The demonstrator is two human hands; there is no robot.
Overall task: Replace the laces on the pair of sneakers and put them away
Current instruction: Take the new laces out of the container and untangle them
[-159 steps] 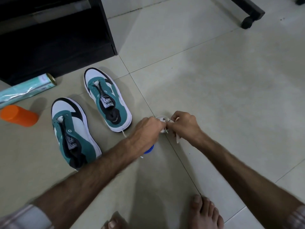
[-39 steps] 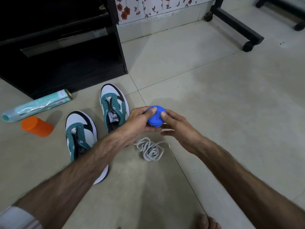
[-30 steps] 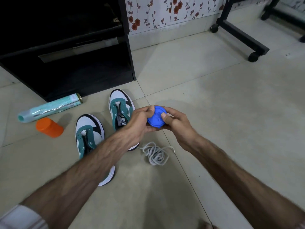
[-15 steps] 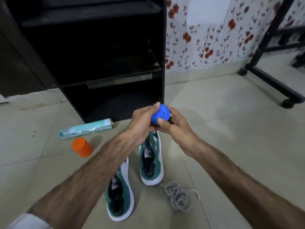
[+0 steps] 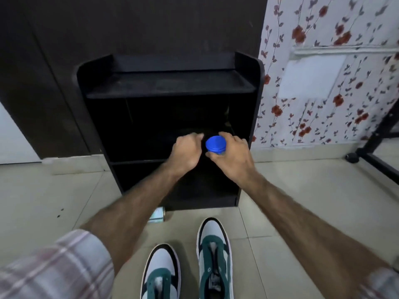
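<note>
right hand (image 5: 232, 157) curled round blue-lidded jar (image 5: 216, 144), arm outstretched | left hand (image 5: 187, 152) just beside, fingers loosely bent, holding nothing | both before black shelf unit (image 5: 254, 100) | sneakers (image 5: 213, 251) unlaced on floor (image 5: 43, 195) below

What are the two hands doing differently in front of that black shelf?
The right hand grips a blue-lidded jar; the left hand holds nothing that can be seen. The right hand's fingers wrap round the jar, while the left hand's fingers are loosely curled beside it. Whether the left hand touches the jar cannot be told. Both reach forward at the same height before the black shelf unit.
</note>
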